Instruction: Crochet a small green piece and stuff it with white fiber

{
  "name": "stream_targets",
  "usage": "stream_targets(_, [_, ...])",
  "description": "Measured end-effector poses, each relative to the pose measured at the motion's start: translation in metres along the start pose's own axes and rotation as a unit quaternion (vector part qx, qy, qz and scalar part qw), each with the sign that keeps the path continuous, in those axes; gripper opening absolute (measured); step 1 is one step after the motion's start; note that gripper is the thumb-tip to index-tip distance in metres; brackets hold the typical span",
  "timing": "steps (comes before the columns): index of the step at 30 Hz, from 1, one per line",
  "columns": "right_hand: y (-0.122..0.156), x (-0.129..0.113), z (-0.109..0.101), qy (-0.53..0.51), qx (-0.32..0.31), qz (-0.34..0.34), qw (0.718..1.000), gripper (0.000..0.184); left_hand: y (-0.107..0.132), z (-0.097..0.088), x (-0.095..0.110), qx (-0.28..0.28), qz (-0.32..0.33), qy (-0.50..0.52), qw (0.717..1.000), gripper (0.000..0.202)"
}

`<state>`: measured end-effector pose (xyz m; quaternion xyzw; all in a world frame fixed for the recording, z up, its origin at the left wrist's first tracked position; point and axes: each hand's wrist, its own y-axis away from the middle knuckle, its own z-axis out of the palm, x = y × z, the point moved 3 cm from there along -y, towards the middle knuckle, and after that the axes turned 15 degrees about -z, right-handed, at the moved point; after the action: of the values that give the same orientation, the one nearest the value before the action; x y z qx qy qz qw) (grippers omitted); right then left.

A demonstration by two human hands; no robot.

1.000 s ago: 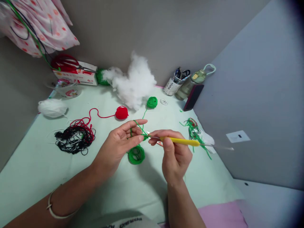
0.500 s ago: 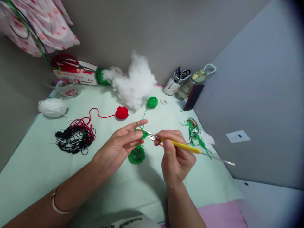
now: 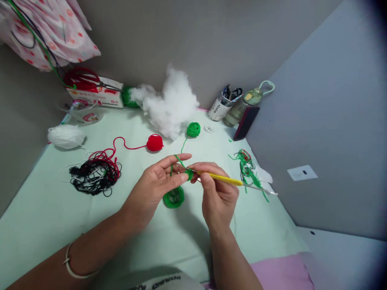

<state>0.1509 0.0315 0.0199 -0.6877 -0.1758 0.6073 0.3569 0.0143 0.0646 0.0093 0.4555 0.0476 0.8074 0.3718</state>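
My left hand [image 3: 157, 179] pinches a small piece of green crochet work [image 3: 189, 174] between thumb and fingers, with green yarn [image 3: 179, 161] running over its raised index finger. In my right hand [image 3: 218, 193] is a crochet hook [image 3: 225, 178] with a yellow grip, its near end at the green piece and its other metal end pointing right. The hook's tip is hidden at the stitches. A coil of green yarn [image 3: 173, 197] lies on the table just below my left hand. Behind the hands sits a green yarn ball [image 3: 193, 129], its strand leading toward my left hand.
White stuffing [image 3: 172, 104] is heaped at the back. A red yarn ball [image 3: 155, 143], tangled black yarn [image 3: 95, 177] and a white yarn ball [image 3: 66, 136] lie left. Green scraps [image 3: 248, 169], a phone [image 3: 246, 123], a bottle [image 3: 238, 110] and a pen holder [image 3: 220, 108] are right.
My right hand and the hook have moved left, closer to my left hand. The hook's near end has gone in at the green piece, and my left thumb has shifted slightly right and down.
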Motion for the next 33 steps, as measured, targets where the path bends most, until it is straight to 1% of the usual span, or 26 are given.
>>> stream_targets(2, [0.004, -0.003, 0.002, 0.082, -0.032, -0.052, 0.995, 0.028, -0.001, 0.000, -0.001, 0.013, 0.011, 0.008, 1.000, 0.041])
stream_targets(3, [0.005, -0.005, 0.002, 0.126, -0.054, -0.087, 0.987, 0.031, -0.002, -0.001, -0.001, 0.014, 0.007, 0.017, 1.000, 0.043])
stream_targets(5, [0.008, -0.006, 0.003, 0.180, -0.089, -0.137, 0.970, 0.037, -0.004, -0.002, -0.003, 0.005, -0.029, 0.049, 0.998, 0.042])
stream_targets(6, [0.007, -0.005, 0.001, 0.180, -0.085, -0.137, 0.970, 0.037, -0.005, -0.003, -0.004, -0.001, -0.053, 0.068, 0.996, 0.040])
stream_targets(7, [0.006, -0.004, -0.002, 0.156, -0.064, -0.117, 0.979, 0.034, -0.005, -0.003, -0.004, -0.008, -0.072, 0.085, 0.994, 0.039])
stream_targets(8, [0.004, -0.001, -0.005, 0.115, -0.031, -0.079, 0.990, 0.030, -0.006, -0.004, -0.003, -0.013, -0.083, 0.097, 0.992, 0.037])
stream_targets(9, [0.002, 0.001, -0.008, 0.064, 0.007, -0.035, 0.997, 0.026, -0.007, -0.005, -0.002, -0.014, -0.081, 0.104, 0.991, 0.036])
stream_targets(10, [0.001, 0.004, -0.009, 0.010, 0.040, 0.007, 0.999, 0.024, -0.007, -0.005, 0.000, -0.011, -0.072, 0.100, 0.992, 0.036])
stream_targets(11, [0.000, 0.006, -0.010, -0.038, 0.060, 0.040, 0.997, 0.022, -0.007, -0.005, 0.001, -0.005, -0.059, 0.089, 0.994, 0.035])
stream_targets(13, [-0.002, 0.008, -0.007, -0.088, 0.052, 0.070, 0.992, 0.018, -0.006, -0.004, 0.002, 0.002, -0.037, 0.054, 0.998, 0.036])
stream_targets(16, [0.000, 0.009, -0.005, -0.074, 0.034, 0.084, 0.993, 0.015, -0.005, -0.001, 0.000, 0.002, -0.024, 0.026, 0.999, 0.038])
stream_targets(18, [0.001, 0.010, -0.005, -0.080, 0.044, 0.108, 0.990, 0.015, -0.004, -0.001, -0.001, 0.004, -0.022, 0.020, 1.000, 0.039])
stream_targets(20, [0.001, 0.012, -0.006, -0.116, 0.055, 0.132, 0.983, 0.015, -0.003, -0.002, -0.001, 0.008, -0.025, 0.007, 1.000, 0.039])
stream_targets(23, [-0.002, 0.012, -0.007, -0.160, 0.059, 0.143, 0.975, 0.018, -0.002, -0.002, 0.003, 0.013, -0.024, -0.008, 1.000, 0.038])
stream_targets(26, [-0.004, 0.009, -0.008, -0.154, 0.051, 0.132, 0.978, 0.020, 0.000, -0.003, 0.006, 0.021, -0.020, -0.014, 0.999, 0.036])
stream_targets(28, [-0.004, 0.005, -0.008, -0.122, 0.042, 0.106, 0.986, 0.020, 0.001, -0.003, 0.006, 0.025, -0.012, -0.021, 0.999, 0.036])
stream_targets(31, [-0.001, -0.002, -0.008, -0.039, 0.021, 0.043, 0.998, 0.021, 0.002, -0.004, 0.007, 0.038, 0.020, -0.051, 0.998, 0.035])
stream_targets(33, [0.001, -0.007, -0.008, 0.024, -0.011, -0.018, 1.000, 0.024, 0.003, -0.004, 0.007, 0.055, 0.043, -0.080, 0.994, 0.036])
